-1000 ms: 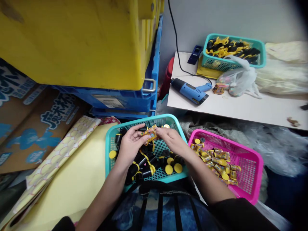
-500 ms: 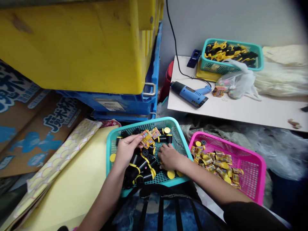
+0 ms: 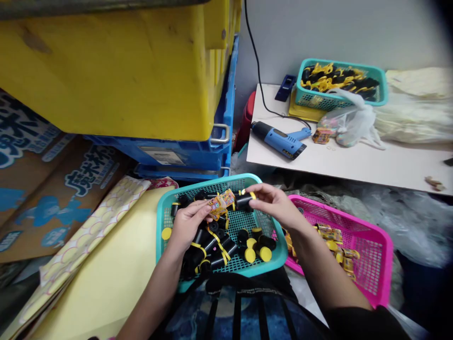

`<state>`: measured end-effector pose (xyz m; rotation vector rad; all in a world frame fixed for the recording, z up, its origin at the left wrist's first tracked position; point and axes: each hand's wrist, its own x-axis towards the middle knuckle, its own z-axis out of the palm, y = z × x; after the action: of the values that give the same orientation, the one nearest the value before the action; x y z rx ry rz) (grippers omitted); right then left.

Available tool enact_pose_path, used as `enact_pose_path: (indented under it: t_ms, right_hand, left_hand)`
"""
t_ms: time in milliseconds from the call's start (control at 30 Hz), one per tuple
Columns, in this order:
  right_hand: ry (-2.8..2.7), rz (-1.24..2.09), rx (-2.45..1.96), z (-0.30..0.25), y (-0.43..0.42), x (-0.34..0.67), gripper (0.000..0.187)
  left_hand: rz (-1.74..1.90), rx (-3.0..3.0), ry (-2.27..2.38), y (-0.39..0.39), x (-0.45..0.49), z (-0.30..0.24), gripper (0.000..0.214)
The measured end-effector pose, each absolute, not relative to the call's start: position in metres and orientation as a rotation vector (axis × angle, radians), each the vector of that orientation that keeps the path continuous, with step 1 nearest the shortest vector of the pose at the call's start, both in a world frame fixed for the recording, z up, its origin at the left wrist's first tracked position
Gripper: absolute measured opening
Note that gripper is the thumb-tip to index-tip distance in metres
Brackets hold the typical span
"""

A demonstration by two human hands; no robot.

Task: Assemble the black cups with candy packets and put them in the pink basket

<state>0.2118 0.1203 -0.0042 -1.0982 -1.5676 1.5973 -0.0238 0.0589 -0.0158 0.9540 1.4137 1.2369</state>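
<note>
Now both hands work over the teal basket (image 3: 161,222), each pinching one small piece.

Left hand (image 3: 187,224) nips an orange printed packet (image 3: 220,204) between thumb and fingertips, above the basket's far half; right hand (image 3: 274,202) pinches a black cylinder with a yellow band (image 3: 245,200) at its right end, just beside the packet and over the basket's far rim. The cylinder's long axis lies roughly level, running left to right, its free end pointing at the packet. To my eye, joining them well calls for keeping that axis level, the packet flat and square to the open end, and gripping lightly so nothing crumples. More black cylinders and yellow caps (image 3: 249,255) lie in the basket; a pink basket (image 3: 368,278) of packets sits touching its right side.
</note>
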Motion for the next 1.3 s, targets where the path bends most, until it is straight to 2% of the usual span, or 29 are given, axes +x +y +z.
enact_pose_path:
  t_ms: [133,300,533,733,900,1033,1233,1300]
  right_hand:
    - [-1.299,1.719,-0.961,0.011,0.122,0.209,0.034]
    - [-1.352,1.800,-0.964,0.012,0.122,0.199,0.031]
    - [-1.380,1.895,-0.970,0.008,0.123,0.199,0.031]
    - [-1.313,1.902,-0.972,0.003,0.120,0.192,0.034]
    - [-1.313,1.785,-0.921,-0.007,0.107,0.177,0.039]
    - [-1.224,1.757,-0.875,-0.014,0.094,0.165,0.035]
    - [-0.876,2.193,-0.684,-0.017,0.080,0.154,0.047]
    - [-0.818,2.222,-0.650,-0.018,0.077,0.151,0.046]
  left_hand:
    - [1.209,1.029,1.359,0.058,-0.018,-0.014,0.028]
    - [1.203,1.095,1.333,0.057,-0.017,-0.010,0.031]
    - [1.196,1.235,1.350,0.057,-0.017,-0.006,0.026]
    - [1.194,1.324,1.378,0.058,-0.015,0.000,0.025]
    - [1.126,1.382,1.429,0.057,-0.012,0.006,0.036]
    - [1.145,1.284,1.387,0.054,-0.006,0.009,0.033]
    - [1.220,1.167,1.295,0.051,0.003,0.011,0.031]
    - [1.199,1.172,1.306,0.051,0.005,0.011,0.031]
